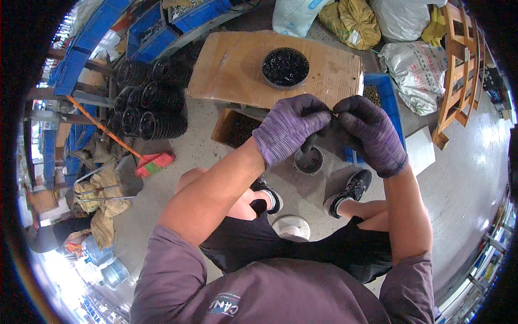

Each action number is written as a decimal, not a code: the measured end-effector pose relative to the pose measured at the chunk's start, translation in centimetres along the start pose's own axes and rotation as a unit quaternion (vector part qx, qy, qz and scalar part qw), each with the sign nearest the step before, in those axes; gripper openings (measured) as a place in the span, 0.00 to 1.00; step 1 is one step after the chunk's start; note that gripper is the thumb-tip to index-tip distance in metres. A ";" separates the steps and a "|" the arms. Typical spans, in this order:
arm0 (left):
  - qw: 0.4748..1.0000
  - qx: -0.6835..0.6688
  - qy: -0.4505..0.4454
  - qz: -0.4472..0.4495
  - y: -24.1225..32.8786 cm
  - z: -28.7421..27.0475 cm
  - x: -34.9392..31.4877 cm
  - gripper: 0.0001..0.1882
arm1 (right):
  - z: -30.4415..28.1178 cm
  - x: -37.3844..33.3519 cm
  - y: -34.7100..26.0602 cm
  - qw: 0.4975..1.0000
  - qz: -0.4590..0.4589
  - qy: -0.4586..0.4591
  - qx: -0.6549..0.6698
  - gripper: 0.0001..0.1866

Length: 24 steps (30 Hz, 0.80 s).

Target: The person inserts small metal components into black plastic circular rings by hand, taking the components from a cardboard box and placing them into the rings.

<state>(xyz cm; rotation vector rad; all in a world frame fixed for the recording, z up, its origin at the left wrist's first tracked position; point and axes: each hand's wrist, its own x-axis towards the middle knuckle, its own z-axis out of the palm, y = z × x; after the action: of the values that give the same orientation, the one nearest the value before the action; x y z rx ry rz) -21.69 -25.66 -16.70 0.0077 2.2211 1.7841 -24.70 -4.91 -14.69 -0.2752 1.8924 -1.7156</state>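
In purple gloves with dark fingertips, my left hand (288,128) and my right hand (375,134) meet just in front of the cardboard-covered surface (226,70). Both are closed, thumb and fingers pinched together. A tiny dark piece with a brassy glint (334,114) shows between the fingertips, too small to name. Beyond the hands, a round black bowl (286,86) full of small dark parts stands on the cardboard. Below them, a small round container (309,173) sits on the floor between my feet, partly hidden by my left hand.
A cardboard box (218,129) of small dark parts lies left of my hands; a blue crate (396,108) stands at right. Stacked black baskets (156,102), an orange-handled broom (154,163), filled sacks (413,75) and a wooden pallet (458,75) surround the area.
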 end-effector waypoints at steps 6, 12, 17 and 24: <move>0.999 0.024 -0.013 0.020 0.0 0.0 0.0 0.14 | 0.1 0.0 0.4 0.999 -0.005 -0.005 0.033 0.11; 0.991 0.091 0.012 0.093 0.0 0.2 -0.2 0.15 | -0.2 0.1 0.9 0.999 -0.032 -0.007 0.030 0.11; 0.972 0.148 0.072 0.165 -0.3 1.1 -0.6 0.11 | 0.1 0.0 0.5 1.000 0.013 0.014 -0.011 0.11; 0.948 0.197 0.130 0.214 -0.6 2.0 -0.9 0.10 | 0.7 0.1 0.9 0.999 -0.013 0.038 0.026 0.12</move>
<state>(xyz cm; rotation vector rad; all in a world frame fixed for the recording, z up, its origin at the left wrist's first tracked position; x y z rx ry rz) -20.24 -24.05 -17.46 0.3880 2.9169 1.5637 -24.15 -5.42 -15.60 -0.2184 1.9018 -1.8145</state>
